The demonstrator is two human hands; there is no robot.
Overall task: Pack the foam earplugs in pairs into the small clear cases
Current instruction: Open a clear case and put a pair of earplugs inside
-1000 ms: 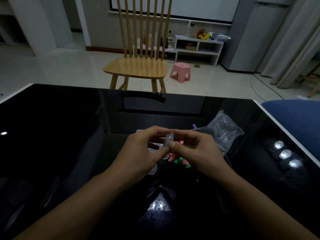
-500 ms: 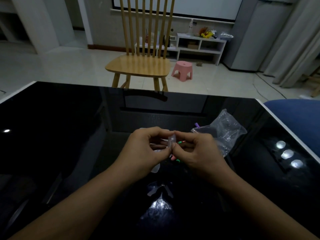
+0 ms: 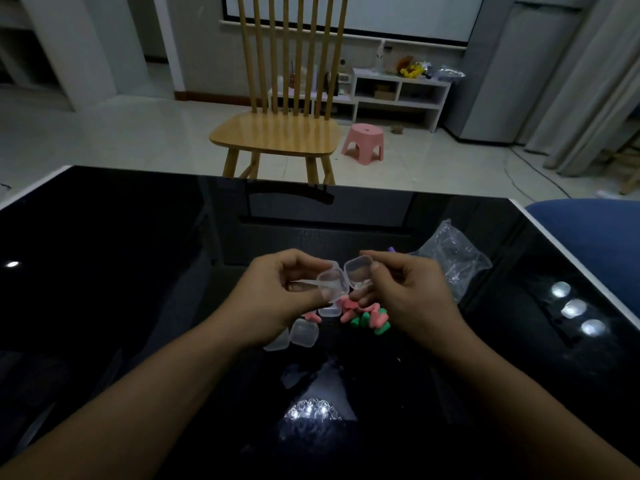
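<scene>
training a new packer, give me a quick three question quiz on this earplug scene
1. True or false: the opened clear case lies flat on the table.
2. Which hand holds the case half nearer the plastic bag: left hand or right hand?
3. What two colours are the loose earplugs?

Key: 1 false, both hands hold it above the table. 2 right. 3 pink and green.

My hands (image 3: 346, 292) hold a case (image 3: 346, 280) above the earplugs (image 3: 363, 315) mid-desk (image 3: 121, 271); two cases (image 3: 294, 336) lie left of them, the bag (image 3: 453, 258) toward the right edge.
</scene>
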